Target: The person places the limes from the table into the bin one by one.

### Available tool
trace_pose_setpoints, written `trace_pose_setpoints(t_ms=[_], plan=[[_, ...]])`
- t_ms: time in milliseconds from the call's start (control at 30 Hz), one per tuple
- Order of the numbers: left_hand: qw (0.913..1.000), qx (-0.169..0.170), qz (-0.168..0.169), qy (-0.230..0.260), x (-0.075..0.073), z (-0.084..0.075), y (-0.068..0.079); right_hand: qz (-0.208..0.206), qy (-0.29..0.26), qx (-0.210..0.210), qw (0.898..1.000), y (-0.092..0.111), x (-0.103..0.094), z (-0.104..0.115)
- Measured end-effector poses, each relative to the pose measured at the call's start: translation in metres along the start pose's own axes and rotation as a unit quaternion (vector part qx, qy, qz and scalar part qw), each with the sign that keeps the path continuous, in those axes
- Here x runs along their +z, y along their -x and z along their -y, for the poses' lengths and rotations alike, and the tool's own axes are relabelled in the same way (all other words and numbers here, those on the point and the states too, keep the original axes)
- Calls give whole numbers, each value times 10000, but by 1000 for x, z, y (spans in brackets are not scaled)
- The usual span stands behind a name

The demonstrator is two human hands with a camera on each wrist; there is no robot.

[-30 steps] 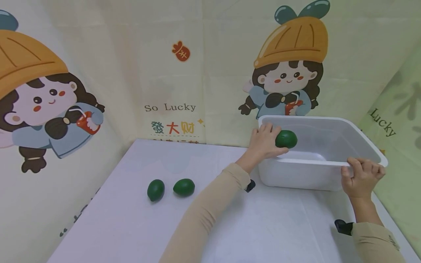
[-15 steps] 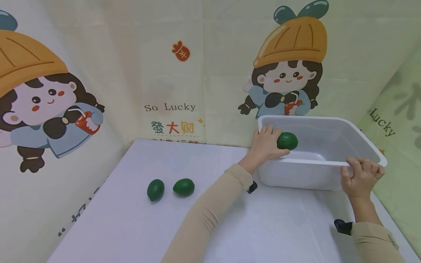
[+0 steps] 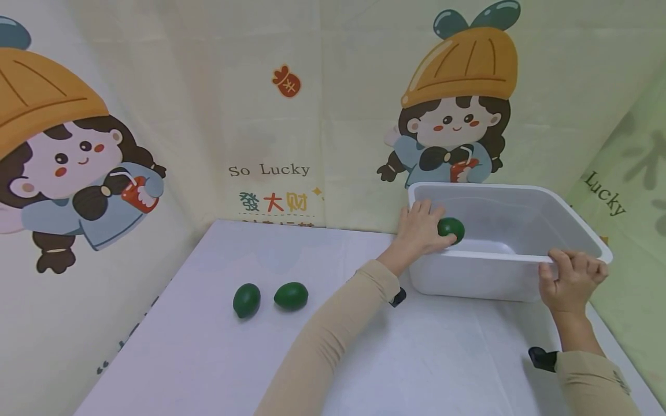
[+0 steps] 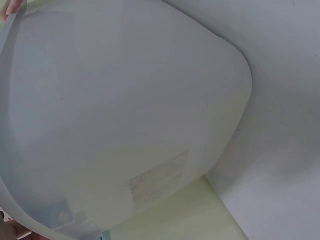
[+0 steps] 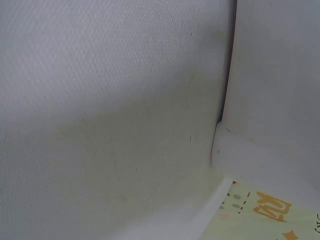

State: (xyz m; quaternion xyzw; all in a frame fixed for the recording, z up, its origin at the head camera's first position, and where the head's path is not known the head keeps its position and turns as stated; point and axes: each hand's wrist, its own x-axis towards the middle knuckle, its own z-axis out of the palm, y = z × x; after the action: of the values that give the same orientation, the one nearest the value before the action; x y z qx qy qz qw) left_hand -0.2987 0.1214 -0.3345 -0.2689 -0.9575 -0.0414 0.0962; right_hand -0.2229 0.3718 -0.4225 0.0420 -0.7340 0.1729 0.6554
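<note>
In the head view a white plastic bin stands at the right. My left hand reaches over its near left part, fingers spread. Just beyond the thumb lies a green lime, lower inside the bin and partly behind the thumb. My right hand grips the bin's near rim at the right corner. Two more limes, one on the left and one beside it, rest on the table. The left wrist view shows mostly the bin's outer wall, with bits of fingers at its rim.
A white-covered table carries everything. A printed cloth backdrop with cartoon figures rises behind the table and on both sides. Black wrist devices stick out by the beige sleeves.
The lime by my left hand has dropped lower into the bin, out of the fingers, and looks smaller. My left hand shifted slightly right, then stayed. The right hand keeps its hold.
</note>
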Motion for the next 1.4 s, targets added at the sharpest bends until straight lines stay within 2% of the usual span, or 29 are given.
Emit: trace_pose_setpoints(t_ms=[200, 500, 767, 1200, 1400], plan=[[10000, -37, 22, -28, -2, 0, 0, -18, -37, 40, 10000, -2, 0, 4], [10000, -30, 10, -67, -1, 4, 3, -95, -9, 61, 9999, 1, 0, -2], [9999, -98, 63, -20, 0, 11, 6, -79, -54, 71, 9999, -2, -1, 5], [9997, -141, -154, 134, 2, 29, 16, -136, -39, 67, 9999, -1, -1, 6], [9994, -143, -268, 153, 4, 35, 21, -136, 7, 59, 9999, 3, 1, -3]])
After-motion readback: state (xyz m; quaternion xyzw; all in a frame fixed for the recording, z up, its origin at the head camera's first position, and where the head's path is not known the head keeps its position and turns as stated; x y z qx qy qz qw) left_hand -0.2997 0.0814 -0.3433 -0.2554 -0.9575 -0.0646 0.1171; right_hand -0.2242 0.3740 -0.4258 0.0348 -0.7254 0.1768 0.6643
